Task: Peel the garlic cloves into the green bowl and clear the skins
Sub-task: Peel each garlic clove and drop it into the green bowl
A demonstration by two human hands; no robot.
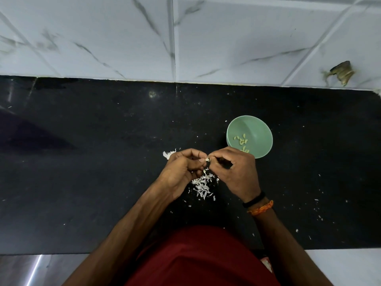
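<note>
Both hands pinching one garlic clove (pixel 207 159): left hand (pixel 181 169) and right hand (pixel 233 170) fingertips curled onto it, meeting just left of the green bowl (pixel 260 129). Bowl sits on the black counter (pixel 103 162), peeled cloves (pixel 241 140) inside. Skins pile (pixel 203 185) on the counter below-left of the bowl, under the hands. More garlic (pixel 169 154) left of the bowl, partly behind left hand.
</note>
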